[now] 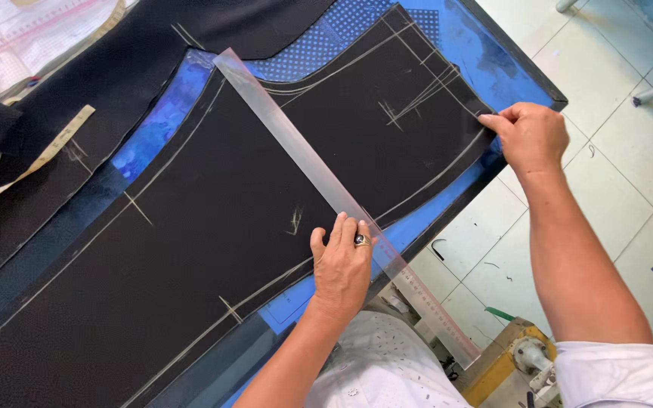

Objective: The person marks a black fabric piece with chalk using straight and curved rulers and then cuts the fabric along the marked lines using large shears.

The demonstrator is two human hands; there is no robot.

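Observation:
A large piece of black fabric marked with pale chalk lines lies flat on a blue table. A long clear plastic ruler runs diagonally across it from upper left to lower right, past the table's edge. My left hand, wearing a ring, presses flat on the ruler and fabric near the front edge. My right hand pinches the fabric's right edge near the table corner; whether it holds chalk is hidden.
A second black fabric piece lies at the upper left with a cream measuring tape over it. White paper sits at the far corner. A tiled floor and a yellow machine part lie to the right.

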